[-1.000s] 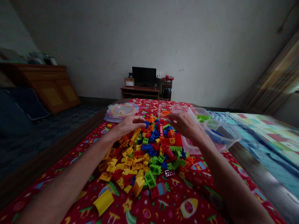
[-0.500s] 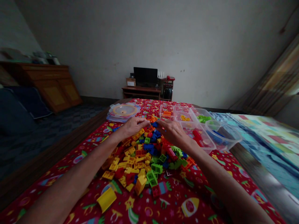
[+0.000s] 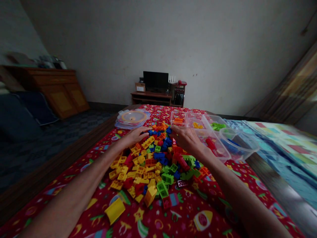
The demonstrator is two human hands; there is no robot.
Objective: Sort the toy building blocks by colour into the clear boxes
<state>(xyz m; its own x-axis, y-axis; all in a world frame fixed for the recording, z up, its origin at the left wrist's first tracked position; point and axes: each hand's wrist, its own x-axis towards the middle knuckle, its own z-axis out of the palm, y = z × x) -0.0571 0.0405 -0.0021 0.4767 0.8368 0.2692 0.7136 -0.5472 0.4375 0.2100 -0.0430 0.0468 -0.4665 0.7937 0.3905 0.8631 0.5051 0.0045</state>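
Note:
A heap of red, yellow, green, blue and orange toy bricks (image 3: 153,165) lies on a red patterned cloth (image 3: 188,218). My left hand (image 3: 135,135) rests on the heap's far left edge, fingers stretched over yellow and orange bricks. On the far right edge my right hand (image 3: 187,138) lies with its fingers spread flat on blue and red bricks. Neither hand holds a brick that I can see. The fingertips of the two hands are a short gap apart.
Clear tubs stand right of the heap with orange bricks (image 3: 177,120), yellow bricks (image 3: 197,125), green bricks (image 3: 217,125) and red bricks (image 3: 213,147); a round bowl (image 3: 244,142) holds blue ones. Stacked lids (image 3: 132,117) sit far left. A yellow curved brick (image 3: 115,210) lies near me.
Both hands have come down from above the heap and settled on its far edge, closer together. The right hand moved left, away from the tubs. The view shifted slightly.

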